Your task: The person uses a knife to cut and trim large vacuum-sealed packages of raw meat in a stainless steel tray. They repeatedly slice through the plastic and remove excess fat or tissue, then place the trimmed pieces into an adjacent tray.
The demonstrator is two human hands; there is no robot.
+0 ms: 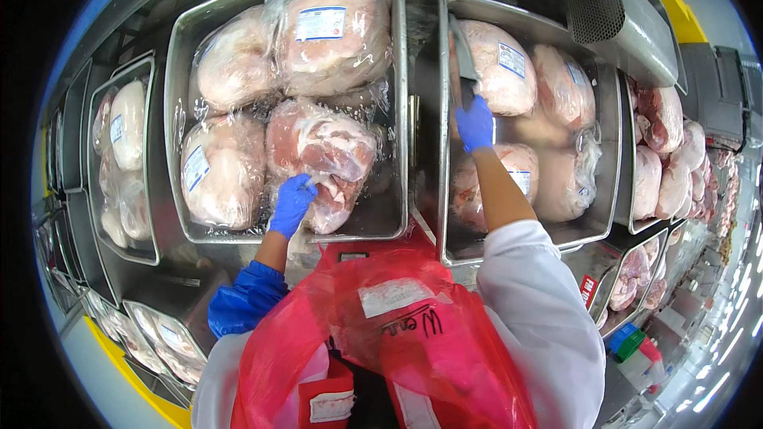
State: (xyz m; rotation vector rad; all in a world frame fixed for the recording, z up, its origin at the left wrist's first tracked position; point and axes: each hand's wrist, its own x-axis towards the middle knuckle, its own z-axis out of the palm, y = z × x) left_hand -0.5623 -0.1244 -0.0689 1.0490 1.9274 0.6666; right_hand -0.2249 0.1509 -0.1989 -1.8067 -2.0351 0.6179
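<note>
In the left metal tub point(407, 111) lie several plastic-wrapped cuts of meat, including a pale labelled one point(226, 175). My gloved left hand point(293, 203) is closed on the clear plastic wrap point(318, 179) at the near side of a redder cut of meat point(318, 139). Over the left edge of the right metal tub point(443, 214), my gloved right hand point(476, 124) is closed around a long grey blade-shaped tool point(463, 59). It points away from me, beside a wrapped cut point(501, 87); blur and the hand hide its exact kind.
Another tub of wrapped meat point(119, 135) stands at far left. Heaped bare meat point(664, 123) lies in a tub at far right. A grey metal housing with a perforated panel point(594, 4) overhangs the right tub's far corner. A red plastic apron point(381, 302) covers my front.
</note>
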